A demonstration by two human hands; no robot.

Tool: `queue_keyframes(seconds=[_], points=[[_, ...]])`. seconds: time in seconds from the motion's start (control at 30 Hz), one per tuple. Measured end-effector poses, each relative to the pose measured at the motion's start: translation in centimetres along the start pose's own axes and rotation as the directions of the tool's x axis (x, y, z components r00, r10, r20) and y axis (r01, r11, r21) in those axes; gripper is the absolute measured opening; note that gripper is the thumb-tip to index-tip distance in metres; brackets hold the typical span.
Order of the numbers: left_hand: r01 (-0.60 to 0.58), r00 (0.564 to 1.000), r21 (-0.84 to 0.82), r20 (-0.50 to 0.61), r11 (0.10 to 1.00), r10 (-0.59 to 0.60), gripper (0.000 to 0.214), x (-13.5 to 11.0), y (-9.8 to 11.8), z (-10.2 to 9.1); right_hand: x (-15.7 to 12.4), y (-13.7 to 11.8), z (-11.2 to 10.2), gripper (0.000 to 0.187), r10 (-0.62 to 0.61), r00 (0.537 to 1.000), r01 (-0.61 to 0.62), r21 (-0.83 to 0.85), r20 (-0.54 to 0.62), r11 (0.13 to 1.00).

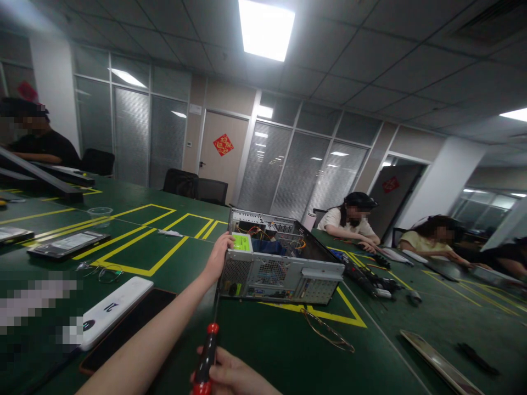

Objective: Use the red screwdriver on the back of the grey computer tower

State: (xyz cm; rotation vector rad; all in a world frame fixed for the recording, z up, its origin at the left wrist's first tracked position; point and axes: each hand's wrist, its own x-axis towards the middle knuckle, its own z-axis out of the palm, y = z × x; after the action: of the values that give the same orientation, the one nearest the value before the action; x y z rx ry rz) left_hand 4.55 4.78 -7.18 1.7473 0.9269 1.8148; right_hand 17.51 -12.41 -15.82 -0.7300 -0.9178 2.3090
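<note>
An open computer case (284, 274) lies on the green table, its rear panel with vents and slots facing me. Inside, a power supply with a yellow-green label (242, 242), cables and a fan are partly visible. My left hand (219, 258) grips the case at its left side, fingers over the top edge by the label. Low in the view, my right hand (230, 370) is closed around the red and black handle of a screwdriver (208, 354). Its shaft points up toward the case's lower left corner; whether the tip touches the case I cannot tell.
Left of my arm lie a white power bank (117, 312), a dark phone (132, 323), glasses (109, 273) and a hard drive (68, 244). Another pair of glasses (327, 332) sits before the case. At right are dark parts (373, 280) and a phone (438, 359). People sit around the table.
</note>
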Motion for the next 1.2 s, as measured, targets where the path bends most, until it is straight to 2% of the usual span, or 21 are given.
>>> queue_keyframes(seconds=[0.13, 0.23, 0.37, 0.5, 0.67, 0.73, 0.93, 1.1, 1.2], points=[[0.002, 1.000, -0.005, 0.001, 1.000, -0.002, 0.041, 0.0, -0.1, 0.0, 0.9, 1.2, -0.6, 0.062, -0.029, 0.995, 0.032, 0.022, -0.099, 0.999], [0.003, 1.000, -0.009, 0.008, 1.000, -0.003, 0.040, 0.0, -0.2, 0.0, 1.0, 1.4, -1.0, 0.060, -0.028, 0.995, 0.028, -0.001, -0.098, 1.000], [0.015, 1.000, -0.004, 0.012, 1.000, -0.015, 0.041, 0.0, -0.2, 0.0, 1.2, 1.3, -1.6, 0.057, 0.007, 0.994, -0.021, -0.131, -0.107, 0.991], [0.021, 1.000, -0.011, 0.012, 1.000, -0.021, 0.041, 0.0, 0.0, 0.0, 1.4, 1.2, -1.8, 0.052, 0.030, 0.993, -0.045, -0.125, -0.115, 0.991], [0.027, 1.000, -0.013, 0.015, 1.000, -0.027, 0.041, 0.0, 0.0, -0.1, 0.3, -0.2, -0.4, 0.059, 0.110, 0.994, -0.110, -0.052, -0.003, 0.993], [0.026, 1.000, -0.018, 0.013, 1.000, -0.026, 0.040, 0.0, -0.1, -0.1, -0.3, -1.0, 0.5, 0.064, 0.124, 0.992, -0.124, -0.040, 0.003, 0.992], [0.001, 1.000, -0.011, 0.000, 1.000, -0.001, 0.041, 0.0, -0.2, 0.1, -1.2, -1.5, 2.2, 0.074, 0.115, 0.992, -0.119, -0.072, -0.056, 0.990], [-0.008, 1.000, -0.006, 0.003, 1.000, 0.008, 0.041, 0.0, -0.2, 0.1, -1.3, -1.1, 2.4, 0.067, 0.082, 0.982, -0.105, -0.131, -0.169, 0.986], [0.004, 1.000, -0.006, 0.014, 1.000, -0.004, 0.040, 0.0, -0.1, 0.0, -0.9, -0.7, 2.2, 0.073, 0.052, 0.970, -0.081, -0.116, -0.238, 0.990]])
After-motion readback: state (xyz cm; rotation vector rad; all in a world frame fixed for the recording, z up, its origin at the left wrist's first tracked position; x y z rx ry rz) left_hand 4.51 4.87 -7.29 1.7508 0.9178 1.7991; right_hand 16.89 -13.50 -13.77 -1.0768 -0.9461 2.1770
